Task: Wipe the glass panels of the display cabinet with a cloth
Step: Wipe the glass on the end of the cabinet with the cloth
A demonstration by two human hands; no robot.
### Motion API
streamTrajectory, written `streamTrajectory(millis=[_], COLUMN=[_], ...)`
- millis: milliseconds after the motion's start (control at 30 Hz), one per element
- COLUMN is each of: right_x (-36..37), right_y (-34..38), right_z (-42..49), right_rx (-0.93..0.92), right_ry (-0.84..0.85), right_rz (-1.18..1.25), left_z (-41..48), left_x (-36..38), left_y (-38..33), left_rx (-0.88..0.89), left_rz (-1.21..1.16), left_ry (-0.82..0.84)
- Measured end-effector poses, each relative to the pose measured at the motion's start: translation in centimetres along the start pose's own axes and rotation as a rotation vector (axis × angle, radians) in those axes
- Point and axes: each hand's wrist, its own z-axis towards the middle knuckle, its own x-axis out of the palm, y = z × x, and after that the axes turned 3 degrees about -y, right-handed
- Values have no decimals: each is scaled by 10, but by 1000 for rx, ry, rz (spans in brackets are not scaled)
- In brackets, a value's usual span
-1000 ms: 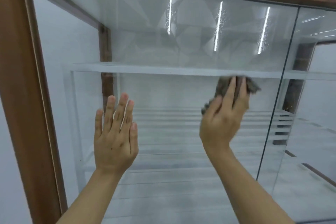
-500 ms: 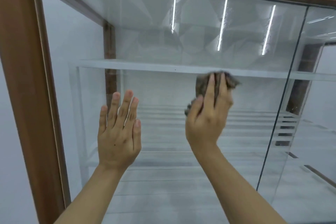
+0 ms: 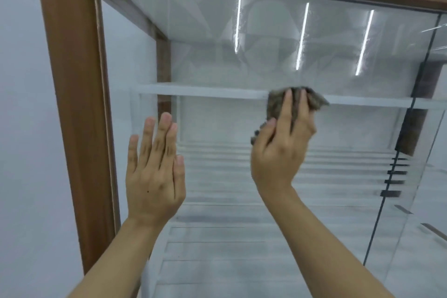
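The right hand (image 3: 281,152), grip clamped on the grey cloth (image 3: 316,101), has slid leftward along the glass panel (image 3: 205,60) at shelf (image 3: 193,91) height. The left hand (image 3: 154,176) stays flat, fingers apart and straight, near the wooden frame (image 3: 72,80) and white wall (image 3: 21,128).

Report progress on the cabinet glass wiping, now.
Done: no stretch looks plainly finished; the front panel looks hazy throughout. In hand: right hand holds the cloth against it at shelf height, left hand flat on the glass. Left: lower glass, the adjoining panel.
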Motion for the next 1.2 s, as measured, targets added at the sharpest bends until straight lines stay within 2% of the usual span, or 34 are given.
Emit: streamTrajectory(millis=[100, 167, 233, 300, 433, 467, 500, 567, 633, 700, 767, 833, 933, 1000, 1133, 1200], right_x=[13, 5, -13, -19, 9, 18, 24, 21, 2, -25, -38, -30, 4, 19, -7, -31], right_y=[39, 37, 20, 4, 20, 32, 43, 52, 35, 1, -24, -28, 6, 32, 20, -6], right_z=[-29, -82, -116, -109, -24, -10, -9, -46, -106, -148, -145, -106, -25, -13, -112, -140], right_rx=[-174, -324, -377, -351, -32, 14, -5, -176, -351, -399, -397, -320, -72, -59, -396, -444], right_ry=[107, 240, 302, 257, -35, -59, -48, 71, 229, 303, 294, 182, -6, -21, 279, 358], right_rz=[34, 17, -31, -75, -47, -19, 0, 19, -10, -54, -91, -89, -26, 19, -10, -56], left_z=[4, 3, 2, 1, 1, 1, 1, 1, 2, 2, 2, 1, 1, 2, 3, 2], left_x=[2, 4, 4, 4, 4, 4, 4, 4, 3, 3, 4, 4, 4, 3, 4, 4], left_y=[17, 22, 21, 21, 20, 20, 21, 22, 22, 21, 20, 19, 20, 19, 21, 21], left_rx=[26, 24, 25, 16, 14, 13, 12, 19, 26, 23, 11, 12, 12, 12, 29, 20], left_rz=[16, 22, 14, 6, -7, -8, -9, -8, 5, -2, 0, 4, 0, 0, 11, 1], left_ry=[18, 41, 52, 57, 61, 64, 67, 61, 54, 53, 52, 46, 37, 37, 37, 36])
